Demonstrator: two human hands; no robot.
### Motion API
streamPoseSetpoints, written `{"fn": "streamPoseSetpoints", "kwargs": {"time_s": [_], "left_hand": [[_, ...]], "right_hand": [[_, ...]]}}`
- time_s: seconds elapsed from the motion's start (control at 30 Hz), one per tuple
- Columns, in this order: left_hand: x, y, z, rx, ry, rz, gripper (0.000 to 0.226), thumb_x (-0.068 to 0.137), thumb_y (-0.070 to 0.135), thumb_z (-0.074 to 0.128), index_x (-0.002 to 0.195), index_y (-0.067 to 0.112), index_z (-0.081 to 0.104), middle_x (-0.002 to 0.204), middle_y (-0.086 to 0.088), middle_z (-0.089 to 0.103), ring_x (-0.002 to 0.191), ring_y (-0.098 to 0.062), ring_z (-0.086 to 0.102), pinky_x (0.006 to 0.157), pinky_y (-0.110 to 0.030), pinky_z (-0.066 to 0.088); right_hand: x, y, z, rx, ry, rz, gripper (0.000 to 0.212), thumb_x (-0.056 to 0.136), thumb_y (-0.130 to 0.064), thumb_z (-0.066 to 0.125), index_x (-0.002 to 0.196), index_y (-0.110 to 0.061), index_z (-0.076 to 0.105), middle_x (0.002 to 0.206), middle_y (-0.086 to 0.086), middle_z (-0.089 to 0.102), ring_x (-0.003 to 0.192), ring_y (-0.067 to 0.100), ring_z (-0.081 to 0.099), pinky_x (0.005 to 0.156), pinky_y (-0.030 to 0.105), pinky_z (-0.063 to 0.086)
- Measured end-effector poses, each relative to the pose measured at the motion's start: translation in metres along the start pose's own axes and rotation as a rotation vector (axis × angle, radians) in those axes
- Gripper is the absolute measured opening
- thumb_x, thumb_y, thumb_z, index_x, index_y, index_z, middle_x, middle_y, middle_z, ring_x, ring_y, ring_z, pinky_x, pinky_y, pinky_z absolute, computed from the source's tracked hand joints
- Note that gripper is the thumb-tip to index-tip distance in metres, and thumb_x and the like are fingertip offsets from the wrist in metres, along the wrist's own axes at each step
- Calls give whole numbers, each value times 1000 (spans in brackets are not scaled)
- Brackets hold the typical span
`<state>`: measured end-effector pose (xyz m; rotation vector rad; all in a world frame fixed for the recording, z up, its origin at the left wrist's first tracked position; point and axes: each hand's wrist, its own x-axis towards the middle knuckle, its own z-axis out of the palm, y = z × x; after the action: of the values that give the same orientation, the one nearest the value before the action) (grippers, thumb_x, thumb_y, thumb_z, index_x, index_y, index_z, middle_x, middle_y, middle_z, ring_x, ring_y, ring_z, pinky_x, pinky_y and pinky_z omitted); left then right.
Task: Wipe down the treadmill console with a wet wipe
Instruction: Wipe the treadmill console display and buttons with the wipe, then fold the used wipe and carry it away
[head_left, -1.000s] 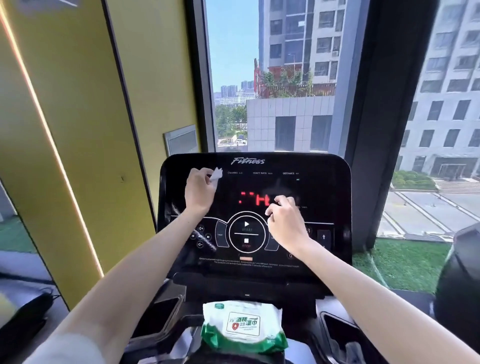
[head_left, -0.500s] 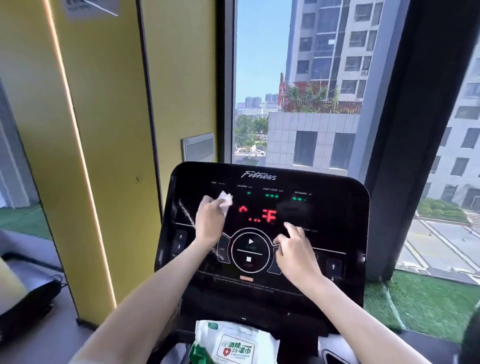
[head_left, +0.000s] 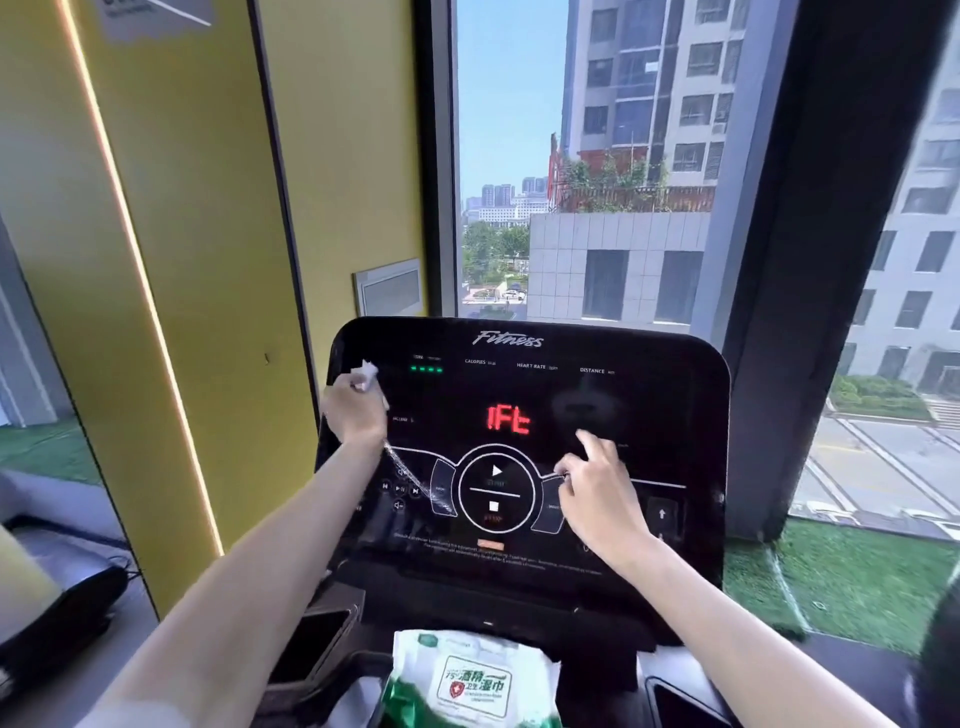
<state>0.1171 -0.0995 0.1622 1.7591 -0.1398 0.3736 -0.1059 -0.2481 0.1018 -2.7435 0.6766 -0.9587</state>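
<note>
the left hand (head_left: 352, 411) presses a crumpled white wet wipe (head_left: 367, 375) against the upper left corner of the black treadmill console (head_left: 623, 395), with a wet streak (head_left: 415, 480) trailing down from it toward the round start and stop dial (head_left: 496, 488). the right hand (head_left: 597, 496) rests on the console just right of that dial, index finger stretched out and touching the panel below the red display (head_left: 508, 420). a green and white wipes pack (head_left: 472, 680) sits below the console.

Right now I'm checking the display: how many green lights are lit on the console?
4, in a short row at the upper left of the console, just right of the left hand holding the wipe. The hand may hide more.
</note>
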Motion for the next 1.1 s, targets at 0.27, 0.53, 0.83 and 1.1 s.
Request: {"fn": "streamPoseSetpoints", "kwargs": {"time_s": [0.27, 0.53, 0.83, 1.1], "left_hand": [[-10, -11, 7, -406, -357, -473, 28, 78, -12, 51, 90, 9, 64, 83, -6, 60, 67, -13, 54, 52, -23, 51], [-18, -16, -39, -102, -713, -122, 25, 75, -8, 56, 80, 14, 67, 82, -4, 63, 81, -21, 58, 78, -36, 49], [-16, -39, -88, 177, -1014, 143, 27, 74, -6, 55, 89, 11, 70, 88, -12, 64, 78, -16, 55, 73, -28, 46], [-26, -68, -124, 111, -1102, 136, 41, 79, 5, 66, 118, 15, 57, 89, 2, 56, 79, -8, 52, 79, -23, 41]], "right_hand": [[18, -24, 11, 83, -12, -39, 22, 87, -3, 49, 97, -7, 68, 139, 10, 42, 126, 22, 34, 100, 34, 36], [40, -77, 35, 349, -25, -3, 20, 83, -7, 58, 100, -11, 68, 115, 3, 56, 111, 19, 42, 86, 24, 37], [26, -137, 53, 449, -172, 53, 20, 83, -21, 63, 101, -13, 66, 117, 5, 48, 114, 21, 35, 90, 26, 32], [-18, -168, 59, 424, -58, 252, 8, 76, -10, 62, 72, -12, 69, 90, 11, 65, 96, 28, 55, 90, 42, 42]]}}
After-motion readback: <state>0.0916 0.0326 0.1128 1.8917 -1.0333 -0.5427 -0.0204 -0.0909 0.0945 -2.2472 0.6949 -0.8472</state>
